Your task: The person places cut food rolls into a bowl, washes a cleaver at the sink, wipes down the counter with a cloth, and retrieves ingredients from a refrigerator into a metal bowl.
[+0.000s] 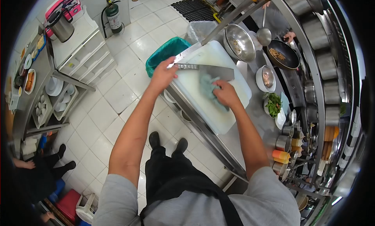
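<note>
My left hand (163,74) is closed at the handle end of a wide cleaver, near the cutting board's left edge. The cleaver's blade (227,73) lies flat over the white cutting board (195,101), pointing right. My right hand (225,94) is closed on a blue-green cloth (207,87), which is bunched beside and partly over the blade and blurred. The cloth hides part of the blade and of the board under it.
A green-lined bin (167,52) stands beyond the board. A steel bowl (237,42), a white bowl (261,78) and greens (272,104) are on the right. Another person's hand (289,36) is by a black pan (282,56); someone sits at lower left.
</note>
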Motion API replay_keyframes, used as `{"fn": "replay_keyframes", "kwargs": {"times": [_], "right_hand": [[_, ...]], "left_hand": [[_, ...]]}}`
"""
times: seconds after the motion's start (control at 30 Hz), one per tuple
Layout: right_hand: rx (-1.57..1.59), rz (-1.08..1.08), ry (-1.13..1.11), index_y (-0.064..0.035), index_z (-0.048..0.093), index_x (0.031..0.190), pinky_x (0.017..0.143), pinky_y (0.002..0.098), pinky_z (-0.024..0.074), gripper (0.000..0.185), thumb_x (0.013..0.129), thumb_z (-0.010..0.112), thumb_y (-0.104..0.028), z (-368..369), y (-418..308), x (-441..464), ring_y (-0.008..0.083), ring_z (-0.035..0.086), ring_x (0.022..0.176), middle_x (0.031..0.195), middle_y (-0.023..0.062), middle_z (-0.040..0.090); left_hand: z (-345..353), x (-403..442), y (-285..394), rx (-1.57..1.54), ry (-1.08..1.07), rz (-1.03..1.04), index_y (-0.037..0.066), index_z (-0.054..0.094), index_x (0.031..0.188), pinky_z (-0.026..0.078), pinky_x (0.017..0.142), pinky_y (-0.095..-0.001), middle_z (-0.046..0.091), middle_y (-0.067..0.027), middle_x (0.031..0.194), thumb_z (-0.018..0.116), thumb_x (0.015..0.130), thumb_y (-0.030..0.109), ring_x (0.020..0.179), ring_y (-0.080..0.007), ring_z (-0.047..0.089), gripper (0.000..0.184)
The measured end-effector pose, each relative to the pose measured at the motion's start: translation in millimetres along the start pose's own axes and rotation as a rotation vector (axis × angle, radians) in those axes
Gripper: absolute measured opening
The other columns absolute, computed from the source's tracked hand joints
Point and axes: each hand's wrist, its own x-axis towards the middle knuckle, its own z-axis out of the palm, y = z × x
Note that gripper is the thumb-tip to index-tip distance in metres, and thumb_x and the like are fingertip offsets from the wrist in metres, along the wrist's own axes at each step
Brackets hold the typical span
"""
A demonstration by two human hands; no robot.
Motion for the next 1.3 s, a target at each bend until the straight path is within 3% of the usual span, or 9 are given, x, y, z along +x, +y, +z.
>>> {"fn": "replay_keyframes", "kwargs": {"times": [0.33,0.5,0.63,0.73,0.9,1.0,1.03,1.1,1.3], "right_hand": [[-0.024,-0.001,0.527,-0.0016,0.067,0.113,0.096,0.0424,0.0481,0.042,0.080,0.064,-0.027,-36,-52,115,0.0380,0.063,0.110,0.117,0.0235,0.066],[-0.584,-0.169,-0.190,-0.0012,0.071,0.100,0.090,0.0431,0.0519,0.032,0.084,0.061,-0.026,9,-130,117,0.0351,0.068,0.099,0.114,0.0212,0.068],[0.827,-0.081,-0.244,-0.0009,0.069,0.101,0.083,0.0406,0.0525,0.026,0.090,0.054,-0.019,-67,-148,125,0.0254,0.065,0.084,0.103,0.0121,0.068],[0.830,-0.172,-0.114,-0.0017,0.068,0.107,0.087,0.0420,0.0520,0.033,0.090,0.056,-0.027,-67,-141,164,0.0294,0.067,0.094,0.113,0.0149,0.068],[-0.648,-0.153,0.012,-0.0031,0.071,0.107,0.086,0.0419,0.0530,0.038,0.084,0.057,-0.029,30,-111,224,0.0362,0.067,0.096,0.106,0.0216,0.070],[-0.900,-0.864,-0.574,-0.0045,0.074,0.100,0.089,0.0448,0.0512,0.035,0.081,0.055,-0.026,86,-173,218,0.0379,0.066,0.098,0.106,0.0197,0.070],[-0.137,-0.457,-0.636,-0.0031,0.074,0.092,0.085,0.0441,0.0526,0.031,0.079,0.055,-0.025,75,-205,154,0.0379,0.066,0.094,0.099,0.0189,0.071],[-0.585,-0.951,-0.741,-0.0040,0.073,0.094,0.082,0.0423,0.0533,0.030,0.077,0.057,-0.022,72,-251,120,0.0366,0.067,0.092,0.097,0.0173,0.072],[-0.714,-0.401,-0.031,-0.0089,0.073,0.104,0.081,0.0420,0.0534,0.037,0.072,0.061,-0.021,83,-191,99,0.0335,0.068,0.097,0.101,0.0174,0.071]], "left_hand": [[50,-106,-14,0.201,0.015,0.315,0.010,0.051,0.139,0.053,0.077,-0.0328,0.047,-0.0147,0.137,0.068,0.085,0.008,0.094,-0.0223,0.061,0.057],[-6,-186,-83,0.181,0.004,0.109,0.011,0.054,0.136,0.053,0.082,-0.0297,0.043,-0.0117,0.142,0.066,0.087,0.006,0.108,-0.0190,0.059,0.050],[-111,-295,-217,0.312,0.179,-0.146,0.008,0.061,0.127,0.055,0.087,-0.0344,0.054,-0.0139,0.129,0.070,0.086,0.009,0.105,-0.0244,0.062,0.042],[-178,-394,-259,0.497,0.335,-0.557,0.001,0.066,0.117,0.052,0.089,-0.0347,0.063,-0.0167,0.115,0.070,0.086,0.020,0.107,-0.0284,0.062,0.036],[-210,-517,-313,0.357,0.512,-0.866,0.003,0.067,0.114,0.050,0.087,-0.0336,0.066,-0.0147,0.112,0.067,0.087,0.023,0.103,-0.0241,0.064,0.034],[-207,-543,-315,0.093,0.495,-1.128,0.006,0.064,0.119,0.049,0.080,-0.0345,0.066,-0.0102,0.110,0.064,0.090,0.027,0.097,-0.0231,0.064,0.036],[-196,-554,-308,0.029,0.513,-1.171,0.007,0.063,0.121,0.049,0.078,-0.0351,0.065,-0.0087,0.110,0.063,0.091,0.029,0.095,-0.0231,0.063,0.038],[-187,-548,-295,-0.053,0.521,-1.193,0.008,0.059,0.125,0.048,0.077,-0.0369,0.064,-0.0070,0.112,0.061,0.092,0.031,0.093,-0.0240,0.063,0.041],[-184,-525,-289,-0.104,0.520,-1.127,0.008,0.053,0.131,0.047,0.077,-0.0400,0.060,-0.0071,0.118,0.059,0.094,0.035,0.097,-0.0260,0.061,0.046]]}}
